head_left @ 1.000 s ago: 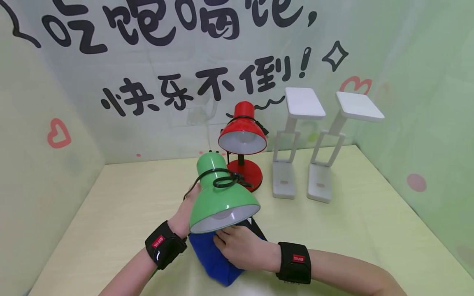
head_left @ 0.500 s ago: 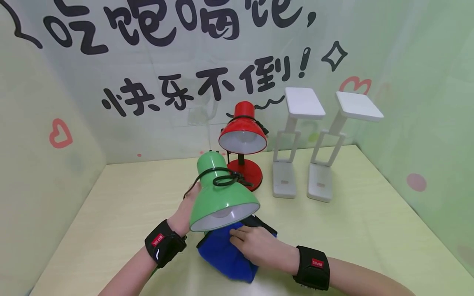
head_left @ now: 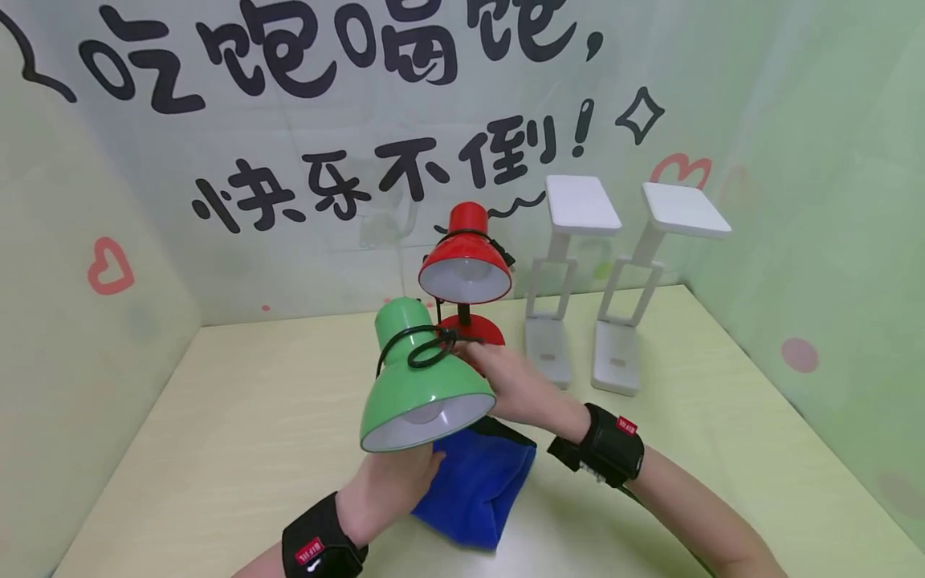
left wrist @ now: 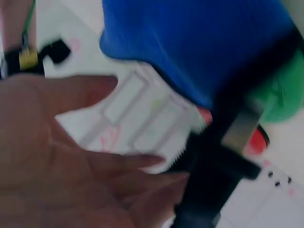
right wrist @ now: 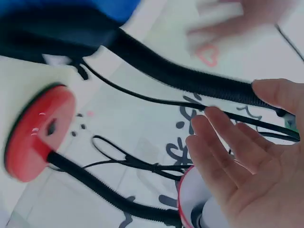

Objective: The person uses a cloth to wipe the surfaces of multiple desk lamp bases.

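A green desk lamp (head_left: 426, 401) stands mid-table, a black cord looped round its shade. In the head view, my left hand (head_left: 390, 482) is just below the shade, its edge overlapping a blue cloth with black trim (head_left: 477, 490). The left wrist view shows that hand's thumb and fingers spread, fingertips near the black lamp neck (left wrist: 204, 190). My right hand (head_left: 523, 389) reaches behind the shade, its fingertips hidden there. Seen from the right wrist, its fingers are fairly straight and its thumb overlaps the ribbed neck (right wrist: 180, 76). Most of the lamp's base is hidden.
A red desk lamp (head_left: 466, 269) stands right behind the green one. Two white folding lamps (head_left: 549, 345) are to its right, near the back wall. Green side walls (head_left: 817, 241) flank the table, and the back wall bears large black writing.
My right hand has left the blue cloth and moved up behind the green shade. My left hand has come away from the lamp's left side and moved below the shade. The view shifts slightly.
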A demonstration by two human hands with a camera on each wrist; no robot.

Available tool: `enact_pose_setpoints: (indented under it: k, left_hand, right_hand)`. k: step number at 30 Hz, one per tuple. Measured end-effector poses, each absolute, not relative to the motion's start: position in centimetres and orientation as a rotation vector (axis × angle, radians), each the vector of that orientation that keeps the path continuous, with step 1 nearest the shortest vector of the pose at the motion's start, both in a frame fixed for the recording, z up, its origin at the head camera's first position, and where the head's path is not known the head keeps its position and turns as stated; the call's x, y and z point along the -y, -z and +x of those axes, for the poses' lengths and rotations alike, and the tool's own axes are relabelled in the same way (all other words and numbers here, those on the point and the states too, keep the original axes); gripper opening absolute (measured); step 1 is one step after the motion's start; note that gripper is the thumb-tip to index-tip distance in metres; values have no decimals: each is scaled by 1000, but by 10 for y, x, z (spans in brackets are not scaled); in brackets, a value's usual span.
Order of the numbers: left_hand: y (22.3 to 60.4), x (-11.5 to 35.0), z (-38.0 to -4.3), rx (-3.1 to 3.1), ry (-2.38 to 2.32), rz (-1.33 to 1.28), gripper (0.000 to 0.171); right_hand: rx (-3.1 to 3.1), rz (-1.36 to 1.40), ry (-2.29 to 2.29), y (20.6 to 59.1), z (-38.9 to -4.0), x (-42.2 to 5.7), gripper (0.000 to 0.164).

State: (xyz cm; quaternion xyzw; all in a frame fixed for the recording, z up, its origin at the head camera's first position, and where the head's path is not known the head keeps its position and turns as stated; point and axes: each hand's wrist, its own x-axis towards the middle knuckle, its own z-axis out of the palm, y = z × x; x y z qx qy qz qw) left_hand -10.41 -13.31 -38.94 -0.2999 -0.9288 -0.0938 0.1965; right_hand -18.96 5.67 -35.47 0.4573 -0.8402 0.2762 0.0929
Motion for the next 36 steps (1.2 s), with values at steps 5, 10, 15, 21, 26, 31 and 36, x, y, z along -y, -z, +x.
enact_pose_setpoints:
  k: [5,10,15,21,26,31,36]
  left_hand:
    - [405,119,-93,2988,40,-1027,64]
    - [421,114,-101,3109,69,-1099,62]
    - [431,107,-115,3009,123,-1098,58]
    - [441,86,-136,2843,3,-987,59]
    - [431,67,-158,3074,213,-732,63]
    - [420,63,-163,3183,306,-662,64]
    - [429,73,-145,2866,32,-820,61]
  right_hand:
    - [2477,1436,-1012,347,-200,-41,46]
    - [2400,1536,-1206,355,-207,-32,45]
    - [2421,1631,-1216,360,-215,-28,37]
    - [2535,1567,-1289,358,-214,-29,32]
    - [2572,1536,-1529,355,-212,-31,28]
    - [2567,1533,-1590,356,-211,-31,27]
    - [2584,1523,-1495,359,-214,-31,26]
